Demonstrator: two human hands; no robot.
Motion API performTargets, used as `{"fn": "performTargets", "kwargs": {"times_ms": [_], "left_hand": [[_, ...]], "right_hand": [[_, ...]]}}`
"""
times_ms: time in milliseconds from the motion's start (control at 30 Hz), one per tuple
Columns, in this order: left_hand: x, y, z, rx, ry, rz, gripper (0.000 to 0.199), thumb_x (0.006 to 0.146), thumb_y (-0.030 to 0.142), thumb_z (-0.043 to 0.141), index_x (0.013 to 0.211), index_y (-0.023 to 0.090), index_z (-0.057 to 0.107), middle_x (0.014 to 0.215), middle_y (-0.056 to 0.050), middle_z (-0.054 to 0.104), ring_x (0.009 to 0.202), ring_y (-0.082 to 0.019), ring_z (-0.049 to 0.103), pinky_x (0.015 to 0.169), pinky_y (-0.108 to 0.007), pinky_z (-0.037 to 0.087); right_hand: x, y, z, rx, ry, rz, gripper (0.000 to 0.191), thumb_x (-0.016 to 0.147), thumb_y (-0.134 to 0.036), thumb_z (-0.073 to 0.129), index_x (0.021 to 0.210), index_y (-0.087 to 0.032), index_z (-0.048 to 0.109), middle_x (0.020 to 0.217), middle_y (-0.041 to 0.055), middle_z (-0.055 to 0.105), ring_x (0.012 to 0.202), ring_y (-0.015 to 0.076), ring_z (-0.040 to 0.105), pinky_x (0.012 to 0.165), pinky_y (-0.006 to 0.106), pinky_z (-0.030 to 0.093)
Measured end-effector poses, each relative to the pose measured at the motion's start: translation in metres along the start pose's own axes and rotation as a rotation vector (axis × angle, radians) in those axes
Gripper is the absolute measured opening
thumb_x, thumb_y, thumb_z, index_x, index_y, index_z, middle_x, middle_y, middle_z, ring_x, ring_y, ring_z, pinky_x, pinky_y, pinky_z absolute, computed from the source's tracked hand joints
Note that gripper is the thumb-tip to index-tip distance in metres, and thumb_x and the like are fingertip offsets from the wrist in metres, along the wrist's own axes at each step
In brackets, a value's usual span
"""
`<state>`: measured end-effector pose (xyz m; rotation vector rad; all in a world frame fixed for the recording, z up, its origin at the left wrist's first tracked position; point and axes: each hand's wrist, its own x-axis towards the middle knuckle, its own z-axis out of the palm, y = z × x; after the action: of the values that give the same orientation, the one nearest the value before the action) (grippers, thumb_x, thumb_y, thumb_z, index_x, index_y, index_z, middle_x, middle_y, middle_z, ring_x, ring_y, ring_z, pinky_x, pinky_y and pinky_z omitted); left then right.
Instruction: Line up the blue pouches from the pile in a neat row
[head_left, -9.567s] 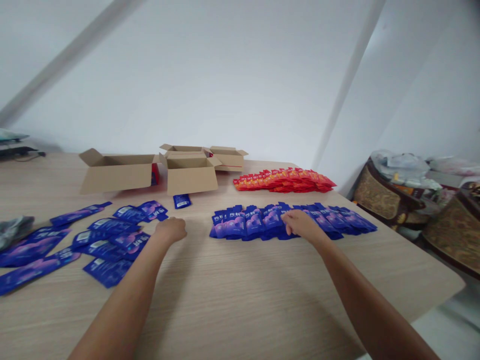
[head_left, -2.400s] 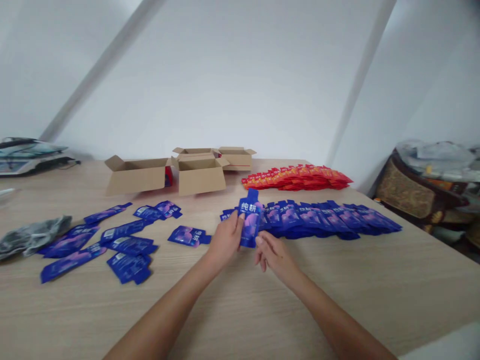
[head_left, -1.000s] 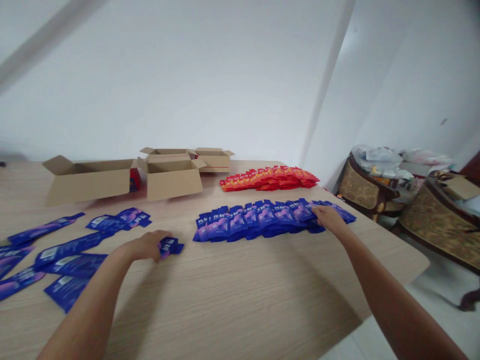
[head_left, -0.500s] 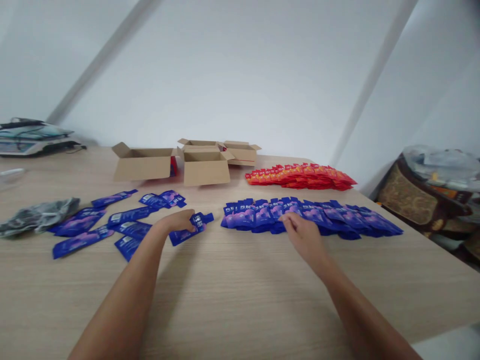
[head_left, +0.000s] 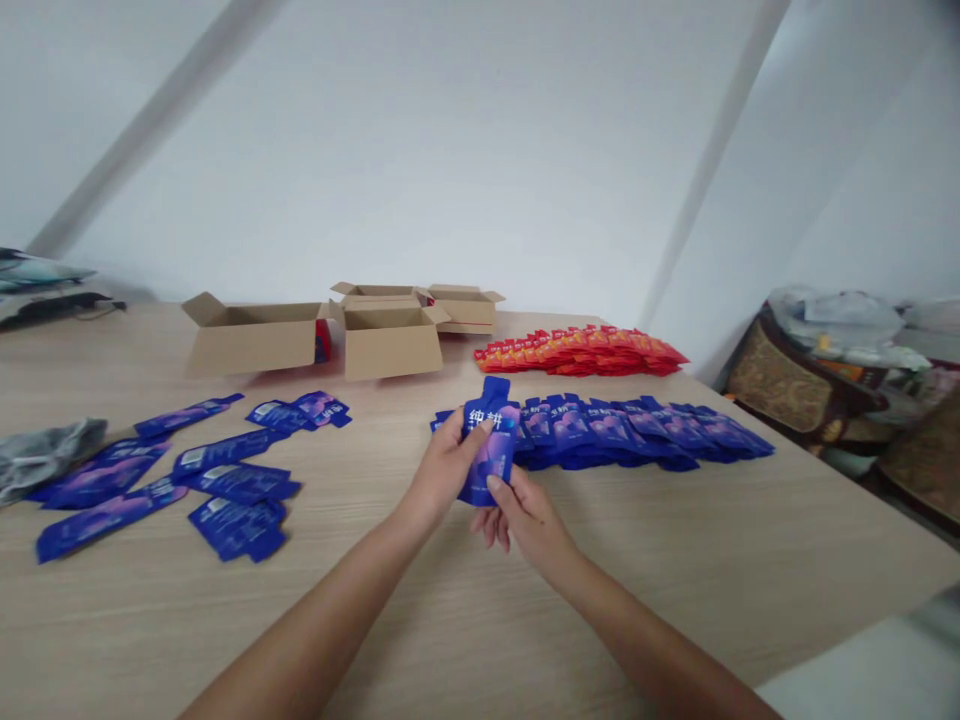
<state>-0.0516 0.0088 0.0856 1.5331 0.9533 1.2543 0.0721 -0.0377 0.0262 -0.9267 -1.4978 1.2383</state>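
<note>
A blue pouch (head_left: 491, 460) with a purple print stands upright between my hands, its spout end up. My left hand (head_left: 448, 460) grips its left side, thumb across the front. At its lower right corner, my right hand (head_left: 525, 508) pinches it with the thumb in front. Just behind, a long overlapping row of blue pouches (head_left: 615, 430) runs to the right, its left part partly hidden by the held pouch. Several loose blue pouches (head_left: 232, 480) lie scattered on the left of the table (head_left: 360, 620).
Open cardboard boxes (head_left: 394, 345) stand at the back, left of a row of red pouches (head_left: 585, 352). A grey cloth (head_left: 52, 455) lies at the left edge. Beyond the table's right edge are a brown patterned chair (head_left: 784, 385) and plastic bags (head_left: 840, 318).
My left hand has lifted the blue pouch from the table and brought it right, turned upright. My right hand has left the blue row and taken hold of that pouch. The view has shifted slightly right.
</note>
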Motion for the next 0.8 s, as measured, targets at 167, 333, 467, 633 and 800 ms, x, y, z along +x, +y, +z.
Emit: {"fn": "performTargets", "kwargs": {"times_ms": [167, 333, 467, 633, 800], "left_hand": [[-0.012, -0.014, 0.017, 0.116, -0.182, -0.078, 0.031, 0.073, 0.042, 0.062, 0.087, 0.017, 0.053, 0.07, 0.0, 0.061, 0.057, -0.013, 0.056, 0.051, -0.023, 0.045], [-0.018, -0.019, 0.023, 0.036, -0.241, -0.217, 0.032, 0.076, 0.049, 0.056, 0.083, 0.02, 0.043, 0.042, 0.01, 0.044, 0.031, -0.007, 0.036, 0.032, -0.016, 0.028], [-0.024, -0.017, 0.03, -0.041, -0.223, -0.191, 0.033, 0.078, 0.047, 0.057, 0.089, 0.021, 0.04, 0.042, 0.012, 0.043, 0.029, -0.005, 0.034, 0.031, -0.015, 0.026], [-0.011, -0.015, 0.015, -0.184, -0.369, -0.182, 0.045, 0.071, 0.043, 0.066, 0.098, 0.02, 0.038, 0.07, 0.001, 0.061, 0.054, -0.012, 0.057, 0.041, -0.02, 0.043], [0.007, -0.001, -0.015, -0.112, -0.2, -0.219, 0.036, 0.077, 0.041, 0.058, 0.099, 0.016, 0.044, 0.069, -0.001, 0.061, 0.051, -0.009, 0.052, 0.043, -0.019, 0.038]], "right_hand": [[-0.002, -0.004, -0.022, -0.039, 0.17, -0.033, 0.041, 0.088, -0.053, 0.04, 0.098, -0.016, 0.051, 0.045, -0.0074, 0.049, 0.031, 0.0051, 0.038, 0.031, 0.014, 0.03], [-0.001, -0.004, -0.035, -0.075, 0.24, 0.005, 0.035, 0.085, -0.052, 0.046, 0.077, -0.018, 0.047, 0.038, -0.0096, 0.043, 0.028, 0.0042, 0.031, 0.028, 0.014, 0.023], [-0.003, -0.01, -0.029, -0.008, 0.275, -0.011, 0.034, 0.085, -0.052, 0.047, 0.074, -0.02, 0.043, 0.04, -0.0098, 0.044, 0.029, 0.0043, 0.03, 0.03, 0.015, 0.022], [-0.005, -0.032, -0.079, -0.159, 0.547, -0.141, 0.034, 0.088, -0.05, 0.04, 0.072, -0.02, 0.043, 0.047, -0.0081, 0.039, 0.038, 0.006, 0.036, 0.038, 0.017, 0.027], [-0.013, -0.041, -0.225, -0.622, 0.833, -0.102, 0.042, 0.089, -0.044, 0.037, 0.054, -0.02, 0.037, 0.045, -0.0043, 0.038, 0.041, 0.0087, 0.038, 0.044, 0.022, 0.031]]}}
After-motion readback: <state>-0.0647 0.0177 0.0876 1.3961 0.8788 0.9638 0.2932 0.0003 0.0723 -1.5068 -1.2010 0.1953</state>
